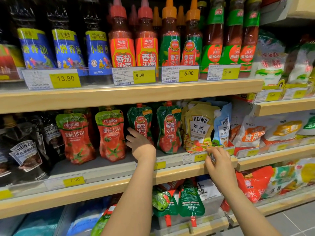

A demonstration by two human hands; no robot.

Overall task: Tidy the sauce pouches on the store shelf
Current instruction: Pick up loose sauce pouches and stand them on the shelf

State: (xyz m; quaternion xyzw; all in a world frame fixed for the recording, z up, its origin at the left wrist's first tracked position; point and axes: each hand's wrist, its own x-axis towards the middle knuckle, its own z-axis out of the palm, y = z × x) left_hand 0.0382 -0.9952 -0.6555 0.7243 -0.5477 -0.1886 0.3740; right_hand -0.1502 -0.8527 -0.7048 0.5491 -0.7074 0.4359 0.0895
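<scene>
Sauce pouches stand in a row on the middle shelf (109,169). From left: two red tomato pouches (76,138) (112,135), two green ketchup pouches (139,120) (168,128), a yellow Heinz pouch (198,130) and a blue Heinz pouch (223,126). My left hand (139,143) is wrapped around the lower part of the left green ketchup pouch. At the shelf's front edge my right hand (217,160) pinches the bottom edge of the yellow Heinz pouch, by the 12.00 price tag (194,157).
Dark Heinz pouches (25,150) fill the shelf's left end. Bottles (146,40) stand on the shelf above. White and orange bags (255,133) lie to the right. Upside-down green pouches (190,201) sit on the lower shelf.
</scene>
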